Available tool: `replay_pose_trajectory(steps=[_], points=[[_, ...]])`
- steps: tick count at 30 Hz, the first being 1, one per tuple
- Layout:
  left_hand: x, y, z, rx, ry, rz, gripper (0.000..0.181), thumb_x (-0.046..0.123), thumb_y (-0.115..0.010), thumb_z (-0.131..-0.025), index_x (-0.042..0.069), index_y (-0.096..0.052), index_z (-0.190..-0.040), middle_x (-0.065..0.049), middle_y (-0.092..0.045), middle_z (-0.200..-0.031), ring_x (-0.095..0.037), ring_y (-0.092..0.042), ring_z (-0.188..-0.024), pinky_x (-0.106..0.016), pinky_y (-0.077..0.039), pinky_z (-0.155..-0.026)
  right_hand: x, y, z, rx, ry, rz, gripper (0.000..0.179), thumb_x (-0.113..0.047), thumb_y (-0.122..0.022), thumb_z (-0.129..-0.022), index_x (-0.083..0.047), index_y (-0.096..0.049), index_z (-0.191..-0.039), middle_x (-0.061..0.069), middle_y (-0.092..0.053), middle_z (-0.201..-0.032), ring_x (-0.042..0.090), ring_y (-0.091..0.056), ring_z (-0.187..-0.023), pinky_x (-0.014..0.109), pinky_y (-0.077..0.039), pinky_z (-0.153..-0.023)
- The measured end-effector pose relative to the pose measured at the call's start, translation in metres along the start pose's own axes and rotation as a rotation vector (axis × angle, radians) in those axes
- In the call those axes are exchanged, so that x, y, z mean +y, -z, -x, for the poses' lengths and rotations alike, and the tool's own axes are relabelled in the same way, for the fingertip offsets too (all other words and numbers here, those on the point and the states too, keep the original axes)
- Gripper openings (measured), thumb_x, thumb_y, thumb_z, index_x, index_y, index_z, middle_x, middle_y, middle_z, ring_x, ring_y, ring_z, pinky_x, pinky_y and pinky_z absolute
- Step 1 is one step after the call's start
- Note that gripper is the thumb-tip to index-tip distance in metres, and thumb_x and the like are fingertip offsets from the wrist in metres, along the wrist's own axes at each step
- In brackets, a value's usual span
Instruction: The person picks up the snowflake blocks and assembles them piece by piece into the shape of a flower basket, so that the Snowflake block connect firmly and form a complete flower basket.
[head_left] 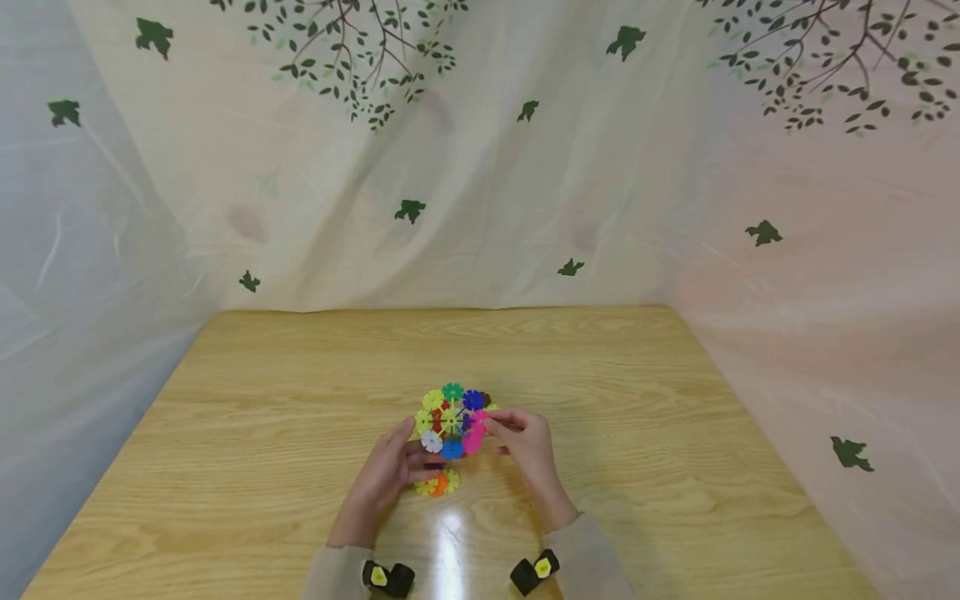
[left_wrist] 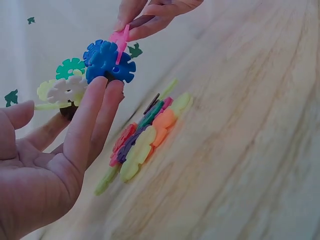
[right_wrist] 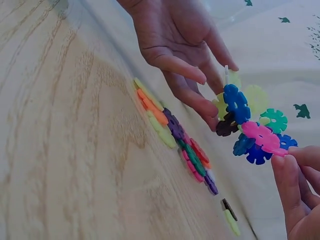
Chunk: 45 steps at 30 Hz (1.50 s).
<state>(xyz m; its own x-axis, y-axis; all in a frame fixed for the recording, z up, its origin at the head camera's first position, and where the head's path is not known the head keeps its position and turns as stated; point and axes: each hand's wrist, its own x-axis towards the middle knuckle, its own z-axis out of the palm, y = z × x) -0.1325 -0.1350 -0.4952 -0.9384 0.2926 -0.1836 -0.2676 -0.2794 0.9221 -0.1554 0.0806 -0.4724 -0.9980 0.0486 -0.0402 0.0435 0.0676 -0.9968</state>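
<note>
A rounded cluster of snowflake discs (head_left: 452,421), slotted together in yellow, green, blue, white, red and pink, is held above the table. My left hand (head_left: 386,471) supports it from the left and below, thumb and fingers gripping its edge near the white disc (left_wrist: 67,90) and the blue disc (right_wrist: 236,104). With thumb and forefinger, my right hand (head_left: 528,446) pinches a pink disc (left_wrist: 120,40) at the cluster's right side. Another pink disc (right_wrist: 260,134) touches the pinched one. Whether the pinched disc is fully slotted in, I cannot tell.
Below the left hand, several flat snowflake discs (head_left: 437,483) lie on the wooden table (head_left: 262,417) in orange, yellow, purple, green and red. A loose yellow-green disc (right_wrist: 232,222) lies apart from them. A printed curtain (head_left: 480,208) surrounds the table's back and sides.
</note>
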Motion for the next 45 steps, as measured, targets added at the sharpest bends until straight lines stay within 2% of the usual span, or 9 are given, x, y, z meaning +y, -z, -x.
replay_pose_trajectory(steps=[6,12,20,23,25,28,32,37,45], points=[[-0.0006,0.0000,0.0004,0.027,-0.002,0.022,0.064,0.043,-0.036,-0.104,-0.005,-0.030,-0.145,-0.016,-0.067,-0.114,-0.020,-0.070,-0.094,-0.035,-0.060,-0.083,0.0025,-0.0008,-0.0007,-0.001,-0.008,0.004,0.019,-0.006,-0.071,-0.086,0.007,-0.070,-0.099,0.015,-0.074,-0.089,0.017,-0.071,-0.074,0.025,-0.058,-0.053],[-0.0003,-0.0003,0.0002,0.034,-0.014,0.026,0.062,0.044,-0.039,-0.103,-0.003,-0.033,-0.144,-0.019,-0.063,-0.122,-0.021,-0.068,-0.102,-0.037,-0.059,-0.087,0.0018,-0.0001,0.0000,-0.013,-0.014,-0.001,0.018,-0.007,-0.071,-0.086,0.007,-0.070,-0.099,0.016,-0.074,-0.091,0.016,-0.071,-0.075,0.027,-0.060,-0.055],[-0.0009,0.0000,-0.0004,0.035,-0.031,0.039,0.060,0.040,-0.035,-0.105,-0.001,-0.029,-0.147,-0.035,-0.044,-0.140,-0.029,-0.063,-0.115,-0.041,-0.057,-0.090,0.0027,0.0005,-0.0010,-0.014,-0.028,-0.033,0.018,-0.003,-0.070,-0.086,0.010,-0.068,-0.099,0.012,-0.074,-0.087,0.022,-0.072,-0.079,0.025,-0.059,-0.055],[-0.0002,-0.0006,-0.0006,0.062,-0.030,0.044,0.053,0.035,-0.036,-0.105,-0.001,-0.034,-0.144,-0.029,-0.057,-0.128,-0.026,-0.066,-0.107,-0.038,-0.059,-0.088,0.0038,0.0004,-0.0020,-0.009,-0.036,-0.051,0.016,0.001,-0.069,-0.086,0.010,-0.068,-0.098,0.009,-0.073,-0.084,0.022,-0.072,-0.078,0.025,-0.059,-0.055],[0.0008,-0.0011,-0.0009,0.081,-0.022,0.040,0.049,0.028,-0.038,-0.106,-0.004,-0.036,-0.142,-0.019,-0.065,-0.116,-0.021,-0.068,-0.099,-0.033,-0.060,-0.085,0.0044,0.0003,-0.0019,-0.011,-0.032,-0.054,0.016,0.001,-0.069,-0.085,0.011,-0.067,-0.098,0.007,-0.072,-0.083,0.019,-0.071,-0.077,0.028,-0.060,-0.056],[0.0023,-0.0025,-0.0010,0.119,-0.017,0.035,0.042,0.016,-0.041,-0.104,-0.010,-0.040,-0.137,-0.004,-0.067,-0.102,-0.014,-0.068,-0.090,-0.026,-0.060,-0.082,0.0045,0.0002,-0.0010,-0.019,-0.031,-0.055,0.016,0.002,-0.069,-0.086,0.011,-0.067,-0.098,0.005,-0.072,-0.083,0.014,-0.070,-0.077,0.033,-0.062,-0.060],[0.0028,-0.0044,-0.0015,0.165,-0.032,0.033,0.042,0.009,-0.045,-0.102,-0.016,-0.041,-0.134,-0.001,-0.068,-0.099,-0.011,-0.067,-0.087,-0.021,-0.059,-0.077,0.0047,-0.0002,-0.0007,-0.033,-0.038,-0.060,0.016,0.002,-0.068,-0.086,0.011,-0.067,-0.099,0.008,-0.072,-0.086,0.018,-0.071,-0.081,0.039,-0.062,-0.065],[0.0019,-0.0050,-0.0038,0.195,-0.050,0.033,0.039,0.008,-0.046,-0.101,-0.018,-0.045,-0.130,0.000,-0.069,-0.099,-0.010,-0.068,-0.087,-0.021,-0.059,-0.077,0.0047,-0.0005,-0.0009,-0.040,-0.041,-0.065,0.016,0.003,-0.068,-0.086,0.012,-0.066,-0.099,0.010,-0.072,-0.087,0.027,-0.071,-0.087,0.043,-0.062,-0.067],[0.0004,-0.0044,-0.0053,0.234,-0.043,0.013,0.038,0.013,-0.048,-0.102,-0.015,-0.051,-0.128,0.000,-0.069,-0.101,-0.009,-0.067,-0.087,-0.022,-0.059,-0.075,0.0040,0.0000,-0.0002,-0.076,-0.041,-0.041,0.015,0.002,-0.068,-0.086,0.011,-0.067,-0.098,0.017,-0.072,-0.094,0.025,-0.071,-0.086,0.042,-0.062,-0.069]])
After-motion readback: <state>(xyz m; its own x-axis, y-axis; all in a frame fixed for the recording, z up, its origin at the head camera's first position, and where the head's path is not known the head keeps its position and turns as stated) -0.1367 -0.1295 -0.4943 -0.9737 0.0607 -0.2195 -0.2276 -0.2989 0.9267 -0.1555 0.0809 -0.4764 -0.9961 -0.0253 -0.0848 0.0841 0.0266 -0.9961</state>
